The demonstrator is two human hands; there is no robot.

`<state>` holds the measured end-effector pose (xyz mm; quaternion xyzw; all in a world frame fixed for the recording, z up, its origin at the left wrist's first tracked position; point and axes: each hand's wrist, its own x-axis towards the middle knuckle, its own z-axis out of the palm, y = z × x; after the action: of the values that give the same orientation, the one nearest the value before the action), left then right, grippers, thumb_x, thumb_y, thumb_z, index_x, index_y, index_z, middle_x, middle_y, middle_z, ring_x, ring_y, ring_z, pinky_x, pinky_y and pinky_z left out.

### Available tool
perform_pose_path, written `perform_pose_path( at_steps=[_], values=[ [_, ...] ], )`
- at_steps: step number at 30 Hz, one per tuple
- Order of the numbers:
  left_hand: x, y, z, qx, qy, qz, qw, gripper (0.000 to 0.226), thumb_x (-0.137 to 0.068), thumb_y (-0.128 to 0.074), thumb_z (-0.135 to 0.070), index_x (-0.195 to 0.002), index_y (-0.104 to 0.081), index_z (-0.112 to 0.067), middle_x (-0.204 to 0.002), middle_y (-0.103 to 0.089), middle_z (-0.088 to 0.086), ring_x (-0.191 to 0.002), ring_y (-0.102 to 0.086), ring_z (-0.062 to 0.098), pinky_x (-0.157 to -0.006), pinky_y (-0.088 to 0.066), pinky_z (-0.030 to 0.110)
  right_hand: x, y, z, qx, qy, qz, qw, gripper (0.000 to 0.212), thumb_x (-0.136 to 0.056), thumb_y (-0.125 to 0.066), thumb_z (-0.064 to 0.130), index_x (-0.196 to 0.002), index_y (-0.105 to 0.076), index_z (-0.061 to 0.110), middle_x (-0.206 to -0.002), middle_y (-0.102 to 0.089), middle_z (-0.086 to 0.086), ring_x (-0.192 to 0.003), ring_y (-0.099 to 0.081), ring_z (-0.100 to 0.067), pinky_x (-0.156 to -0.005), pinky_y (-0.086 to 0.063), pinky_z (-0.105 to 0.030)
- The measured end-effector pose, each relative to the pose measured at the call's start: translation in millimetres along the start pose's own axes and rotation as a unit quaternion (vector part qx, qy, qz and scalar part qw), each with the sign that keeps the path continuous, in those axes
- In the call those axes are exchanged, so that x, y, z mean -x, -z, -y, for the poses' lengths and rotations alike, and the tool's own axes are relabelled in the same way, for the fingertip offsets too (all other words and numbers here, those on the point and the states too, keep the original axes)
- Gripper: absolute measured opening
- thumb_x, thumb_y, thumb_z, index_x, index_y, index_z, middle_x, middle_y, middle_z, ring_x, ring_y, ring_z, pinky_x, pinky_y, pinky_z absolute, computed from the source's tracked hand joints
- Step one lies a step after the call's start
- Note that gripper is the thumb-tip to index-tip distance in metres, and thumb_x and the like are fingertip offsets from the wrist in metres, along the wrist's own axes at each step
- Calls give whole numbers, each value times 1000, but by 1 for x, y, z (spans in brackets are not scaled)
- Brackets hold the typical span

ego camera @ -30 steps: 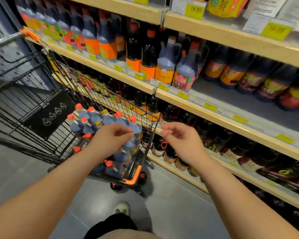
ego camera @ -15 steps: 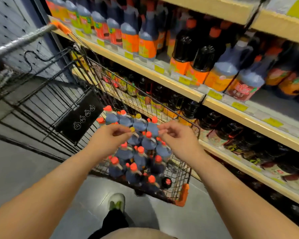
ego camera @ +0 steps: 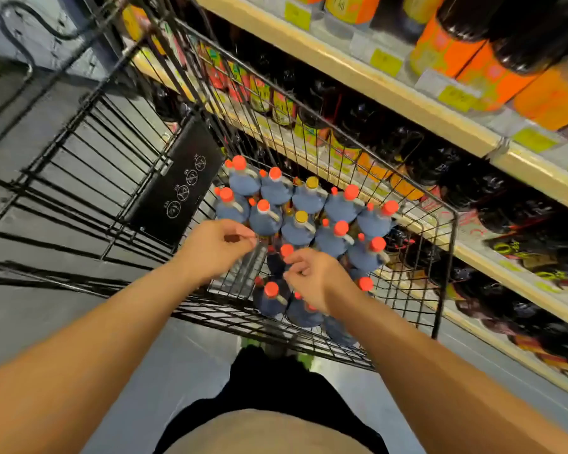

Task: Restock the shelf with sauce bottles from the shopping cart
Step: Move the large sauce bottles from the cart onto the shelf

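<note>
Several sauce bottles (ego camera: 341,208) with blue-grey shoulders stand packed in the black wire shopping cart (ego camera: 453,257); most have orange-red caps and two have yellow caps. My left hand (ego camera: 217,247) hovers at the near left of the cluster, fingers curled against the thumb, nothing visible in it. My right hand (ego camera: 312,280) is lower, down among the near bottles, with its curled fingertips beside a red-capped bottle (ego camera: 287,250). Whether it grips that bottle is unclear. The wooden shelf (ego camera: 407,103) runs along the right.
Dark sauce bottles (ego camera: 466,178) fill the lower shelves right behind the cart's far wall. Orange-labelled bottles (ego camera: 492,77) sit on the shelf above. The cart's black child-seat flap (ego camera: 181,185) lies to the left. Grey floor (ego camera: 177,355) is below me.
My view has tilted down and closer over the cart. Both hands have dropped toward the bottles, the right one moving down and nearer among the near bottles.
</note>
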<state>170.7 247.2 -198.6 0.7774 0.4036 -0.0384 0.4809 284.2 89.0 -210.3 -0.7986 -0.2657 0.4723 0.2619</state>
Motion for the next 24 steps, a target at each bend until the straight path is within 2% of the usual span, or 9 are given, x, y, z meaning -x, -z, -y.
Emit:
perform_pose_path(
  at_steps=[2,4,7,9,12,16,19,22,24],
  values=[
    [-6,-2,9,-14,9,9,1000,12,-86,-69,-19,-95,-73,-13,-87,-70,4,-79,-60,12,-74,-46,22,-16,-14,-7,51,-23,53,997,40,-98,-54,20,-134,-48,6,-90,-56,4,-79,-54,-17,-63,-42,-15],
    [-10,-5,17,-23,18,8,1000,12,-86,-68,-19,-95,-72,-12,-87,-69,2,-80,-60,12,-77,-46,23,-30,-28,-15,130,-31,85,987,39,-97,-54,25,-129,-49,3,-109,-63,-13,-100,-59,-31,-75,-47,-33],
    [-16,-12,32,-11,42,12,999,12,-86,-68,-20,-94,-72,-12,-90,-72,5,-81,-62,14,-76,-46,21,-47,-50,-27,245,-33,101,964,38,-93,-58,33,-115,-52,2,-107,-62,-18,-100,-58,-36,-72,-42,-36],
    [-19,-16,41,-6,46,23,999,15,-87,-68,-23,-96,-72,-12,-91,-73,5,-84,-65,18,-80,-49,24,-52,-60,-33,319,-18,86,944,41,-92,-57,39,-113,-52,4,-109,-62,-17,-104,-56,-37,-75,-42,-38],
    [-24,-18,53,3,47,28,999,11,-86,-69,-22,-93,-72,-15,-89,-73,8,-81,-65,19,-82,-52,28,-59,-72,-42,366,6,50,929,38,-92,-56,39,-112,-52,7,-108,-63,-16,-105,-56,-37,-79,-43,-40],
    [-25,-22,64,4,55,30,998,8,-86,-69,-23,-92,-72,-18,-88,-73,7,-79,-63,14,-70,-46,14,-67,-80,-51,365,13,16,931,32,-95,-56,33,-114,-50,8,-106,-63,-16,-99,-58,-37,-69,-37,-38],
    [-26,-23,65,21,63,35,997,7,-86,-68,-23,-91,-71,-18,-88,-73,7,-82,-65,16,-73,-47,16,-66,-78,-59,363,43,-10,931,29,-93,-56,31,-113,-52,10,-101,-66,-14,-92,-60,-36,-64,-34,-34],
    [-27,-24,66,19,71,57,996,9,-86,-68,-22,-93,-71,-17,-88,-72,7,-88,-67,20,-84,-53,29,-58,-75,-63,220,28,-43,974,16,-91,-59,27,-96,-54,14,-83,-63,-10,-77,-57,-31,-61,-37,-36],
    [-26,-25,67,0,70,72,995,12,-85,-68,-21,-95,-71,-16,-87,-71,3,-89,-67,20,-85,-53,30,-52,-68,-55,98,2,-47,994,19,-90,-61,22,-80,-46,19,-69,-51,-3,-64,-45,-22,-59,-34,-36]
  ],
)
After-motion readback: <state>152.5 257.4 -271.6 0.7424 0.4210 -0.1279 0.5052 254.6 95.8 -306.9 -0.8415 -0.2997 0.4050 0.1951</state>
